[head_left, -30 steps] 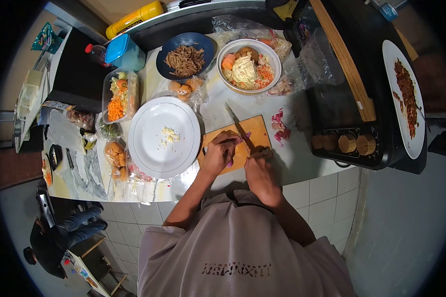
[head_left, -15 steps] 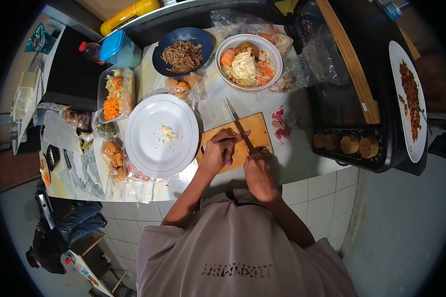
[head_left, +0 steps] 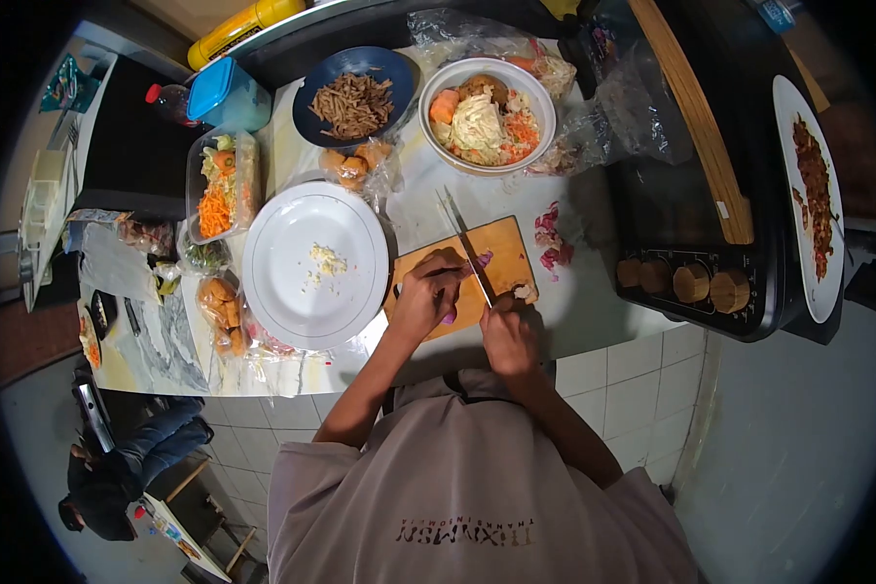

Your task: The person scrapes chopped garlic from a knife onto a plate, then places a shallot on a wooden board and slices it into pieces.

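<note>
purple onion [head_left: 450,317] is gripped on the wooden board [head_left: 506,238], under the left hand. most of the view's right side is taken up by a black appliance [head_left: 652,224] fitted with wooden knobs [head_left: 691,283]. beside it, the pale counter [head_left: 428,214] is crowded with containers.

on the wide white plate [head_left: 311,229], just left of the board, a small heap of pale chopped bits [head_left: 323,261] is held. at the appliance's far side, reddish-brown food [head_left: 813,195] is spread along the oval plate [head_left: 806,292]. the white bowl [head_left: 487,168] is filled with a creamy mound [head_left: 478,125], orange chunks and shredded vegetables. the dark blue dish [head_left: 307,112] is heaped with brown strips [head_left: 353,105]. by the clear tub [head_left: 248,185], shredded carrot [head_left: 214,209] and pale leafy pieces are contained. behind it, a container with a blue lid [head_left: 211,90] is seen; its contents cannot be made out.

by the left hand [head_left: 428,292], the onion is pinched, the fingers bent and drawn close together; their tips are partly hidden. the right hand [head_left: 509,336] is clenched around the handle of the knife [head_left: 467,243], and the blade is angled across the board, past the left fingertips. beside the blade, a small purple piece [head_left: 484,260] is seen on the board. reddish skins [head_left: 553,243] are scattered on the counter, right of the board.
</note>
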The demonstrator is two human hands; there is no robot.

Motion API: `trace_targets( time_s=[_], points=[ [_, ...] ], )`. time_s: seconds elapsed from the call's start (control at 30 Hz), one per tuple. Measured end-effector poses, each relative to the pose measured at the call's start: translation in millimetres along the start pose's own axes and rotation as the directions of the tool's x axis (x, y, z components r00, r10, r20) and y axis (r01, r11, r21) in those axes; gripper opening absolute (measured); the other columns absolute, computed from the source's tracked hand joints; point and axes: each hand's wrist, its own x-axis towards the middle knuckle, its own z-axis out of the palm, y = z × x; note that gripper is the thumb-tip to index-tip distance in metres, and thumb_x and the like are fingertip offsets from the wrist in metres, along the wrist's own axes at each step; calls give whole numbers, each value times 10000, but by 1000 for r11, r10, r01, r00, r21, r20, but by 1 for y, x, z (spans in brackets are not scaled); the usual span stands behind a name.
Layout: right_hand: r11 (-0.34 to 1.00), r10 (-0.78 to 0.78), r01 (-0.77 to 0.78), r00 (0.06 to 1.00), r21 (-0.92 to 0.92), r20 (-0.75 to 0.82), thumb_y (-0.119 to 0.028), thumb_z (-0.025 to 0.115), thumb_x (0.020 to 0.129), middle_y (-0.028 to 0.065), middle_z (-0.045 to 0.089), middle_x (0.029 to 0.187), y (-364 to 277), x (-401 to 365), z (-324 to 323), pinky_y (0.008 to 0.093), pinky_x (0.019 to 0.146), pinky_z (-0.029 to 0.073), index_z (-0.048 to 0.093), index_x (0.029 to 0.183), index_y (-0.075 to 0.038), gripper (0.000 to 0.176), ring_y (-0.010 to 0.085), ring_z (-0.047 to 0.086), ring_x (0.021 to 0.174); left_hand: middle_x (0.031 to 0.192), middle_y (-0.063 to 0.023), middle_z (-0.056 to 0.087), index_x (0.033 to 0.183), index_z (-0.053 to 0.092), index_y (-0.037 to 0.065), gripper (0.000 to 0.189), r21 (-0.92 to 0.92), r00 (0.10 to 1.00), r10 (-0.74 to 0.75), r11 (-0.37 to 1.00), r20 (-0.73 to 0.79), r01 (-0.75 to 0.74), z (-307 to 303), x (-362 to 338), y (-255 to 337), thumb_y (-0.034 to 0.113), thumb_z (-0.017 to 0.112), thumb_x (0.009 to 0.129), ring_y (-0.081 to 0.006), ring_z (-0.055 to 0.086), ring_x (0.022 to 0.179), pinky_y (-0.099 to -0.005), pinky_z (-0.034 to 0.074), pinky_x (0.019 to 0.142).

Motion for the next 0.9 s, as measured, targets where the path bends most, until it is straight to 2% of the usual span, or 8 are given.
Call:
trace_targets(
  time_s=[0.07, 0.17, 0.3, 0.37, 0.6, 0.7, 0.77, 0.9],
  points=[
    [1000, 2, -2, 1000, 11, -24, -278, 541, 986, 196, 651, 665, 5, 2, 3, 489, 567, 557, 488, 871, -15, 292, 411, 671, 640, 943, -129, 650, 982, 725, -24, 360, -1, 1000, -12, 1000, -2, 12, 0, -1, 0, -104, 640, 641, -311, 637, 856, -382, 533, 758],
    [994, -76, 75, 997, 77, 13, -283, 525, 992, 209, 652, 678, 12, 6, -16, 497, 586, 554, 498, 877, -1, 305, 423, 669, 655, 951, -129, 652, 985, 726, -18, 366, -3, 997, -66, 998, 45, 66, -2, -2, 2, -111, 636, 643, -309, 641, 855, -380, 535, 750],
    [995, -43, 37, 997, 90, 61, -288, 513, 996, 238, 658, 730, 17, 12, -24, 500, 619, 548, 518, 899, 25, 327, 426, 676, 715, 945, -126, 658, 984, 730, -14, 351, -5, 998, -52, 999, 22, 52, -4, -1, 6, -108, 647, 656, -300, 649, 853, -375, 538, 741],
    [994, -77, 71, 994, 84, 74, -272, 469, 1014, 261, 664, 820, 18, 14, -31, 494, 651, 564, 548, 946, 63, 351, 436, 678, 755, 954, -128, 675, 988, 733, -5, 319, 12, 977, -191, 982, 94, 190, -6, 0, 9, -106, 656, 695, -299, 662, 842, -369, 543, 731],
    [990, -61, 52, 996, 132, 68, -270, 511, 995, 262, 651, 812, 4, 13, -43, 513, 663, 532, 545, 928, 48, 327, 452, 654, 762, 1004, -146, 701, 1006, 737, 6, 286, 2, 984, -175, 985, 36, 175, -5, 0, 12, -93, 661, 749, -306, 678, 841, -363, 550, 725],
    [981, -55, 28, 989, 190, 137, -270, 505, 999, 281, 647, 837, -2, 11, -49, 523, 682, 528, 554, 934, 39, 319, 464, 653, 799, 1012, -149, 702, 878, 724, -16, 169, -33, 985, -170, 985, 18, 170, -6, 0, 11, -91, 666, 737, -308, 681, 863, -369, 551, 744],
    [983, -39, 11, 988, 184, 152, -228, 471, 1010, 254, 667, 826, -5, 11, -51, 490, 673, 555, 561, 970, 34, 281, 434, 678, 798, 1027, -153, 698, 732, 659, -35, 62, -14, 996, -91, 996, 22, 91, -5, 0, 7, -90, 668, 706, -314, 677, 909, -373, 550, 778],
    [967, -23, -14, 990, 255, 141, -259, 483, 1007, 298, 645, 884, -9, 8, -50, 524, 706, 527, 554, 957, 39, 311, 483, 647, 830, 1034, -155, 694, 649, 587, -40, 96, -42, 994, -105, 993, 27, 106, -4, -2, 7, -84, 667, 677, -314, 670, 949, -373, 548, 807]
  ],
)
